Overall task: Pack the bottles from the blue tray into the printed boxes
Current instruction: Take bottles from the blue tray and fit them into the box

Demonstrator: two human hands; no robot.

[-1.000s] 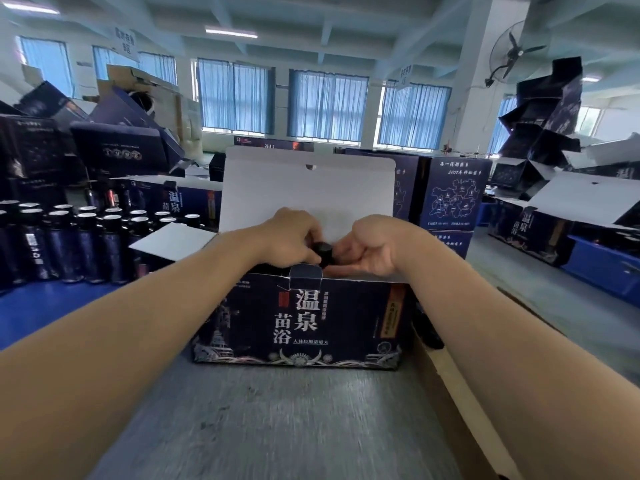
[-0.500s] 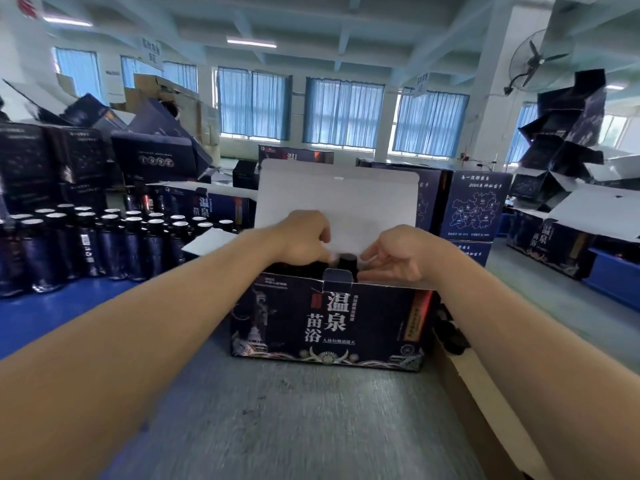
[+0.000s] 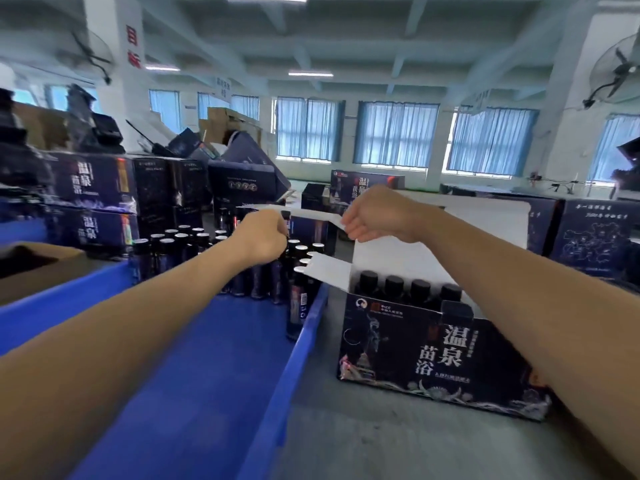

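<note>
Left hand point(image 3: 264, 238) and right hand point(image 3: 378, 216) each pinching white cardboard flap point(image 3: 311, 216), above blue tray point(image 3: 300, 344), bottles point(image 3: 173, 244) standing far, open printed box point(image 3: 433, 353) right

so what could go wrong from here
The left hand and right hand pinch a white card over the upright bottles in the blue tray; lowering them carelessly could topple some. The open side flap of the box overhangs the tray and might snag a lifted bottle.
</note>
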